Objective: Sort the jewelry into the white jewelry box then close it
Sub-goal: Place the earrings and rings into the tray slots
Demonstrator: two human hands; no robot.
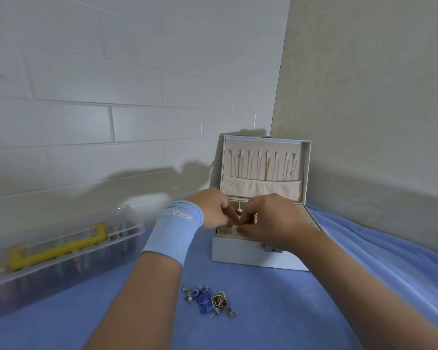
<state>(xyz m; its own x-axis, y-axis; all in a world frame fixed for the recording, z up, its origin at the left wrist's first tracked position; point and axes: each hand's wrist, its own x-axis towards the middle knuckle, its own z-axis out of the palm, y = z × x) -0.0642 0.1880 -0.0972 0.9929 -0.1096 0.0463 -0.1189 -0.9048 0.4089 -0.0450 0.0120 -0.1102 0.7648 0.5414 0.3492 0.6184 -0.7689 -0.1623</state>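
Note:
The white jewelry box (240,253) stands open on the blue cloth, its lid (306,170) upright with several chains hanging inside. Both hands hover over the box's tray. My left hand (213,210), with a light blue wristband, and my right hand (273,221) pinch together a small red-and-white earring (239,212) between their fingertips. A small pile of loose jewelry (208,300), blue, pearl and gold pieces, lies on the cloth in front of the box, between my forearms.
A clear plastic case (61,251) with a yellow handle lies at the left on the blue cloth (263,311). White tiled wall behind, a beige wall at the right, the box close to the corner.

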